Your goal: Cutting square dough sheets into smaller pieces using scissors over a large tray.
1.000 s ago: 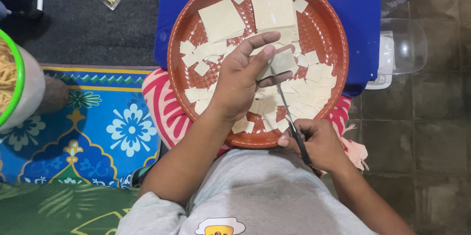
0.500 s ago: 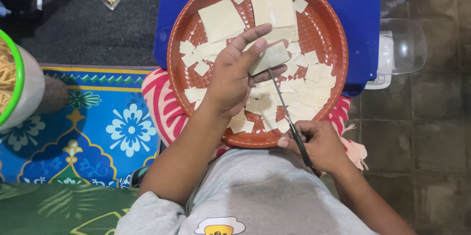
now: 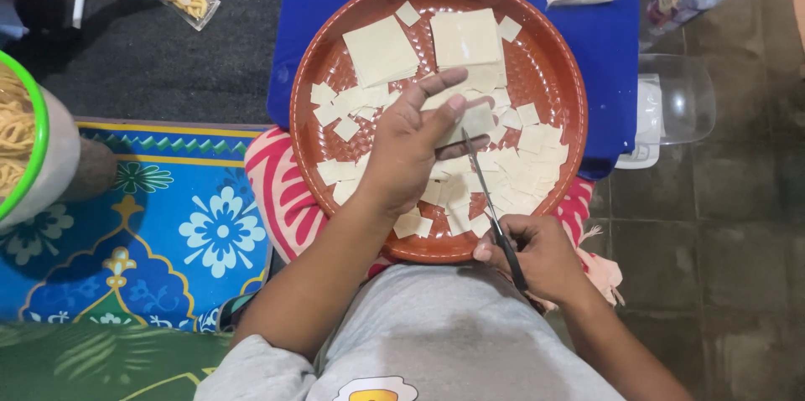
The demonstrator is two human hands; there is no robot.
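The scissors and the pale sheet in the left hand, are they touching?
Touching. The head view shows the scissors, gripped by the right hand, with the blades laid against the edge of the pale sheet that the left hand pinches; no gap shows.

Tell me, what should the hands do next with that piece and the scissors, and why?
Probably close the scissors to snip the pale strip. The left hand holds that strip over the round red tray, the blades reach up to it from the right hand, and the tray already holds many small cut squares.
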